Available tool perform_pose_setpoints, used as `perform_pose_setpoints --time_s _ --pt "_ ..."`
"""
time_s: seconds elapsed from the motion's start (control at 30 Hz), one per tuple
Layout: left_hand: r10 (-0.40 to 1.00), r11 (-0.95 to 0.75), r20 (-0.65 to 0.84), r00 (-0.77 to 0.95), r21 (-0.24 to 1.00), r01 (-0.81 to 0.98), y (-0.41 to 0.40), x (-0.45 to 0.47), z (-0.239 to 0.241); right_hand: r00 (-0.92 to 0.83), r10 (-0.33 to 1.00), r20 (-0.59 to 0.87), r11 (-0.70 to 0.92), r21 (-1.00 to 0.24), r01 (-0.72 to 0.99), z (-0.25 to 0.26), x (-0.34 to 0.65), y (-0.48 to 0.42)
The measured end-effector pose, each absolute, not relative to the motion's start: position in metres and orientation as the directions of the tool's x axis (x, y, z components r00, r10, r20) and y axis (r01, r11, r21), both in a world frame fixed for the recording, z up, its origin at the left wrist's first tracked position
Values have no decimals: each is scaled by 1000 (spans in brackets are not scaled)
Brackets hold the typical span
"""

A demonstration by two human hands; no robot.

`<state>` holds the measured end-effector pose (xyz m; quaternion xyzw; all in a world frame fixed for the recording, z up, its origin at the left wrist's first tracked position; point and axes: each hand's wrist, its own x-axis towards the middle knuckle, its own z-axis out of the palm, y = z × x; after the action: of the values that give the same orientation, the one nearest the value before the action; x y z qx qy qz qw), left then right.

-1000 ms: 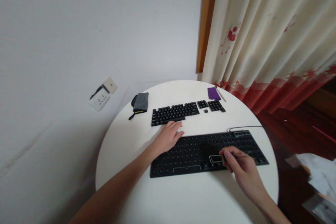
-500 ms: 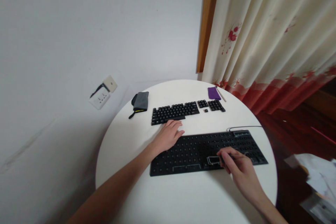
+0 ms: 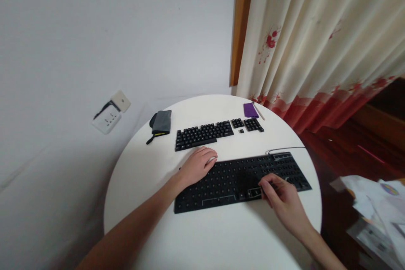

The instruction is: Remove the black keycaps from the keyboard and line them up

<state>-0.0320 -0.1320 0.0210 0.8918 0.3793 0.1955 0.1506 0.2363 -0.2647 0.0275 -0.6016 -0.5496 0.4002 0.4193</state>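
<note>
A black keyboard base (image 3: 234, 179) with its keycaps taken off lies on a round white table (image 3: 202, 236). My left hand (image 3: 198, 164) rests on its upper left corner, fingers loosely curled and flat, holding nothing. My right hand (image 3: 281, 198) is pinched on a thin dark tool whose tip meets the base near a wire stabiliser (image 3: 255, 193). The removed keycaps (image 3: 204, 134) lie laid out in keyboard order behind the base, with smaller groups (image 3: 248, 124) to their right.
A grey pouch (image 3: 160, 123) sits at the table's back left, a purple cloth (image 3: 250, 110) and a thin stick (image 3: 258, 111) at the back right. The keyboard cable (image 3: 284, 149) runs off right. Curtain (image 3: 316, 42) hangs behind; papers (image 3: 376, 206) lie on the floor at right.
The camera has turned slightly right, so everything sits further left in view. My right hand has shifted a little leftward along the base's lower row. My left hand stays put.
</note>
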Motion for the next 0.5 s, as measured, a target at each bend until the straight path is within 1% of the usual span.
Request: perform_pose_setpoints --time_s 0.17,0.4,0.5 --pt "680 -707 209 703 442 552 -136 -27 24 13 1000 -12 -16 -926 376 22 221 -264" --pt "654 -733 226 722 428 529 -134 -27 20 -42 998 -45 -21 -892 451 20 215 -260" --pt "649 -738 235 724 426 523 -133 -27 18 -77 997 2 43 -843 536 24 209 -261"
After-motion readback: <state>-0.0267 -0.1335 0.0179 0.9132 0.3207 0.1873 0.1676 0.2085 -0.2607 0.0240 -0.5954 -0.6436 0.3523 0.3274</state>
